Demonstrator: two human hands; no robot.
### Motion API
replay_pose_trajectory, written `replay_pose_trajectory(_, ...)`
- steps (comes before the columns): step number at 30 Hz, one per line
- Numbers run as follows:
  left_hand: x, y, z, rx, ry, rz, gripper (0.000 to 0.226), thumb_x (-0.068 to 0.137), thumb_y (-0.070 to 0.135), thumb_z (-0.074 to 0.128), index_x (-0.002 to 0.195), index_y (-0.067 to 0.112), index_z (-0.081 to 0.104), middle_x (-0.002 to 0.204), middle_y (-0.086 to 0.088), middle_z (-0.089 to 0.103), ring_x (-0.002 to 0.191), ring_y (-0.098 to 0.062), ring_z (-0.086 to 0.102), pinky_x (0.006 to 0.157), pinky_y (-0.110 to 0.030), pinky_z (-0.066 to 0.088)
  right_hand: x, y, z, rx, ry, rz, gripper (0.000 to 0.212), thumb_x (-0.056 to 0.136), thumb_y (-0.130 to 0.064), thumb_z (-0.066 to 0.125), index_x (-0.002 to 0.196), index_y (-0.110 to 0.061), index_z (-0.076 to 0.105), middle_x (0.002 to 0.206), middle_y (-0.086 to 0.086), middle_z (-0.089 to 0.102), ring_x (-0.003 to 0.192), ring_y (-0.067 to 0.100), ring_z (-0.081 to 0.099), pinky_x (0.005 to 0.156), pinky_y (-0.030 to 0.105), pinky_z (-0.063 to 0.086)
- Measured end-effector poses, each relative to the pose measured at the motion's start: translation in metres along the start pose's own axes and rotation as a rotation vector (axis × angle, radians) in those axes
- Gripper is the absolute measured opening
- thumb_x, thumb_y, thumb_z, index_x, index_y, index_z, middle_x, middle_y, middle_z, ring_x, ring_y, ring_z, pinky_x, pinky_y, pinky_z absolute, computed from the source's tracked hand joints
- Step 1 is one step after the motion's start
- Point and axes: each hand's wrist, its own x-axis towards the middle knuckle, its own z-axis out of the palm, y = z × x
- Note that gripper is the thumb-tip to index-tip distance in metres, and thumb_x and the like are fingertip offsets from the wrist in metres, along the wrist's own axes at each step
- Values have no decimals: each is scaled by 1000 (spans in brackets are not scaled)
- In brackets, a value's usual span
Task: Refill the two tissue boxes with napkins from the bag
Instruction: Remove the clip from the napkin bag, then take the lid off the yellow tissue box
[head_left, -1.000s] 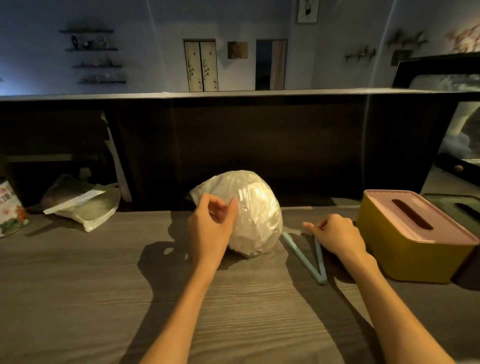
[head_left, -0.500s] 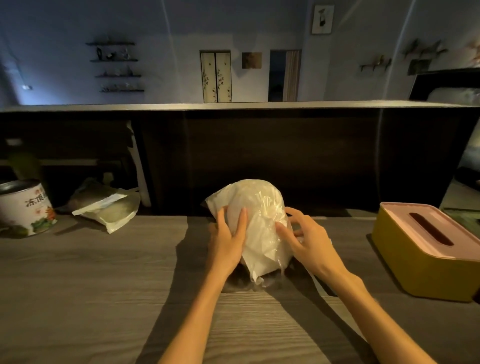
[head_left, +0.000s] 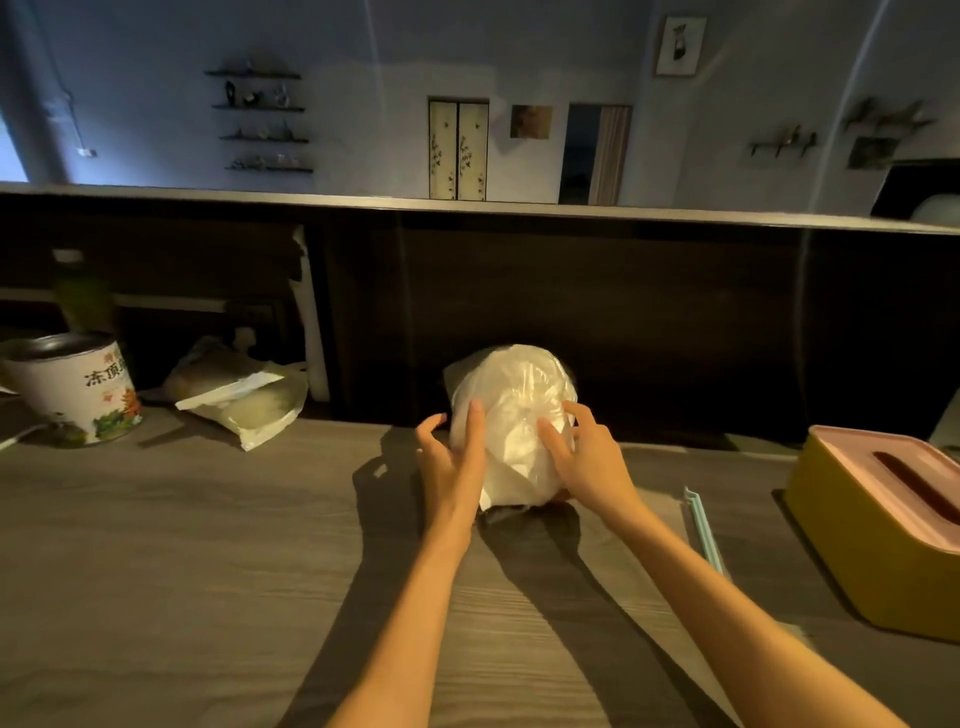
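Two hands now meet on the bag (head_left: 511, 415): a second ago only the left hand (head_left: 451, 457) was at it, while the right hand (head_left: 584, 457) lay beside the blue clip (head_left: 702, 525) at the desk's (head_left: 208, 571) four o'clock side. That clip lies loose and apart from the bag, so I judge the bag unsealed and the step in hand to be opening it to reach the napkins. The left hand presses straight fingers against the bag's left face; the right hand's fingers curl onto the plastic at its right face (whether they pinch a fold or merely rest there, I cannot tell). The bag stands upright at twelve o'clock from the person, in mid-desk.

Counted: one bag of napkins, one clip, one tissue box (head_left: 883, 519) in view at three o'clock, lid on (the second box is out of frame), one tin (head_left: 78, 395) and one flat pouch (head_left: 244, 402) at ten o'clock
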Motion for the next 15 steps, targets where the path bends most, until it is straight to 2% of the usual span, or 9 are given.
replay_pose_trajectory(2,2,1,-1,-39,66,10,56,91,60,56,126,20,40,112,3,53,89,-7,53,65,-22,41,13,-1,8,28,-5,19,86,77,-81,44,147,-33,35,134,9,58,119,29,60,88,56,58)
replay_pose_trajectory(4,4,2,-2,-18,69,45,48,94,57,53,118,16,42,104,1,55,85,-8,54,64,-20,41,25,-2,14,33,-5,30,73,89,-69,50,148,-29,36,133,10,59,119,31,60,89,56,58)
replay_pose_trajectory(6,7,2,-3,-2,-27,26,47,96,59,47,122,19,45,113,2,57,94,-7,56,70,-22,44,31,-4,17,21,11,41,62,99,-56,52,150,-26,36,136,12,58,120,32,59,92,56,57)
replay_pose_trajectory(9,10,-1,-4,33,-181,-44,44,97,65,39,129,33,42,129,8,50,108,-8,52,81,-28,45,23,-8,11,13,1,40,61,102,-50,52,154,-22,34,141,11,56,125,31,58,96,53,56)
replay_pose_trajectory(11,6,0,-6,50,-202,-40,40,98,63,40,127,35,42,130,6,49,106,-8,51,79,-28,45,10,-10,-3,-3,-47,12,61,102,-50,50,154,-22,35,141,10,56,122,30,61,95,51,57)
replay_pose_trajectory(13,1,2,-9,115,-92,69,38,98,58,45,122,28,46,126,-1,53,101,-12,55,76,-29,49,-4,-13,-24,-99,-81,-9,61,102,-55,48,154,-26,36,139,10,57,113,26,64,93,47,58)
replay_pose_trajectory(15,-5,4,-13,191,34,213,36,97,52,53,115,21,49,119,-9,54,98,-20,58,72,-29,50,-17,-15,-51,-187,-96,-19,60,101,-55,49,153,-25,39,135,8,61,106,19,66,87,36,57)
